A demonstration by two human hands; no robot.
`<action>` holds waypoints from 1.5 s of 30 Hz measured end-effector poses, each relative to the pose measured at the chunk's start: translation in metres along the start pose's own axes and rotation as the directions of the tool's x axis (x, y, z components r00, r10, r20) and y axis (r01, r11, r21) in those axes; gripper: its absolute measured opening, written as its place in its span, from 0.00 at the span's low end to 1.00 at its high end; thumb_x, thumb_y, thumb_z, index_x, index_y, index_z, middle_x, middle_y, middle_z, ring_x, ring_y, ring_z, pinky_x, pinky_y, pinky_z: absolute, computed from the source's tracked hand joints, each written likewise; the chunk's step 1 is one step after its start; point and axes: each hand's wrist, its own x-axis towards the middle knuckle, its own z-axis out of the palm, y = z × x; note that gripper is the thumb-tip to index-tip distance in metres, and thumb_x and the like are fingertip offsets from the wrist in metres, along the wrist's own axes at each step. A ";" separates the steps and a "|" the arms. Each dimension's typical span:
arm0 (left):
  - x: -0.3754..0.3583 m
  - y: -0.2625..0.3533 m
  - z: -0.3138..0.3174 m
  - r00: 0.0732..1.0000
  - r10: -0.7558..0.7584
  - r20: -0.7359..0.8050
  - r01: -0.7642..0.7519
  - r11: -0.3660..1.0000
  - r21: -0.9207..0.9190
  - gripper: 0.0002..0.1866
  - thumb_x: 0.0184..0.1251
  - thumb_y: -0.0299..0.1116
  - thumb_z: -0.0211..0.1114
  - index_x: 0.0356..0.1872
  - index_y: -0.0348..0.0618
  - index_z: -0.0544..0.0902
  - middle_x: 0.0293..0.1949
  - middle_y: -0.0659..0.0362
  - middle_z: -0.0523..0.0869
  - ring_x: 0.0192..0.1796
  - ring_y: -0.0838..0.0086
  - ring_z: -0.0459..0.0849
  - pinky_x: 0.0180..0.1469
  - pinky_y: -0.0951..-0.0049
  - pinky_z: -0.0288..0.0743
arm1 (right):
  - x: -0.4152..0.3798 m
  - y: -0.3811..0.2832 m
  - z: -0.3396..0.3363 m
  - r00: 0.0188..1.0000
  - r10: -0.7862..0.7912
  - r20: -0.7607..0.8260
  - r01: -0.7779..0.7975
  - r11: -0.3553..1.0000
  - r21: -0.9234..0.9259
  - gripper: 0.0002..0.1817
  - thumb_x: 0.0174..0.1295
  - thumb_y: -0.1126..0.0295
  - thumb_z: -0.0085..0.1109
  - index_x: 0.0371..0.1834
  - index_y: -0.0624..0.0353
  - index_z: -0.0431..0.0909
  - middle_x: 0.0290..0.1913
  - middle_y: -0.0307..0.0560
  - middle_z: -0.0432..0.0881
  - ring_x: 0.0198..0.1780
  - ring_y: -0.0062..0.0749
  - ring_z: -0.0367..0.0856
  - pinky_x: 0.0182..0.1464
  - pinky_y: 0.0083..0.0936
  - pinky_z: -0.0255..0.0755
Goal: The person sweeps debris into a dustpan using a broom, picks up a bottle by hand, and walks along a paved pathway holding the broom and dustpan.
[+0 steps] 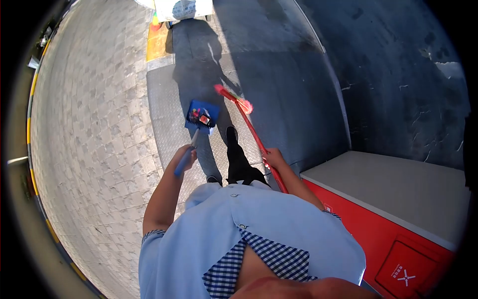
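Note:
My left hand (187,157) is wrapped round the handle of a blue dustpan (212,110), held out low in front of my legs. Small bits of litter (203,118), some red, white and pink, lie inside the pan. The fingers of my right hand (273,158) close round the red stick of a broom (257,140). Its pinkish-red bristles (245,105) are at the far end, to the right of the dustpan and apart from it.
A red cabinet (343,212) with a grey top stands at my right, against a dark wall (398,74). Ahead are a white object on wheels (184,9) and an orange cone (155,21). Stone paving (94,124) spreads left towards a striped kerb (32,99); textured plating (162,99) lies underfoot.

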 end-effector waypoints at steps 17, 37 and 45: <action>0.114 0.175 0.128 0.967 -0.056 -0.248 0.049 0.998 -0.036 0.16 0.69 0.42 0.48 0.26 0.42 0.71 0.18 0.62 0.76 0.18 0.79 0.77 0.16 0.83 0.74 | 0.318 -0.211 -0.026 0.998 0.018 0.060 0.000 0.957 -0.291 0.08 0.49 0.72 0.57 0.29 0.66 0.79 0.18 0.48 0.78 0.17 0.32 0.79 0.20 0.29 0.73; 0.077 0.217 0.095 0.990 -0.134 -0.049 0.130 0.989 -0.075 0.22 0.69 0.50 0.53 0.37 0.36 0.74 0.25 0.62 0.79 0.19 0.83 0.78 0.20 0.85 0.77 | 0.207 -0.260 -0.004 0.980 0.107 0.165 -0.089 0.990 -0.112 0.08 0.52 0.72 0.57 0.32 0.65 0.79 0.18 0.44 0.77 0.14 0.25 0.75 0.17 0.24 0.70; 0.076 0.221 0.125 0.984 -0.174 -0.041 0.168 0.978 -0.122 0.20 0.70 0.48 0.53 0.42 0.36 0.74 0.31 0.63 0.80 0.20 0.84 0.77 0.21 0.84 0.76 | 0.191 -0.278 -0.049 0.983 0.160 0.094 -0.163 0.986 0.028 0.04 0.54 0.74 0.57 0.29 0.64 0.77 0.18 0.43 0.75 0.14 0.25 0.73 0.15 0.23 0.68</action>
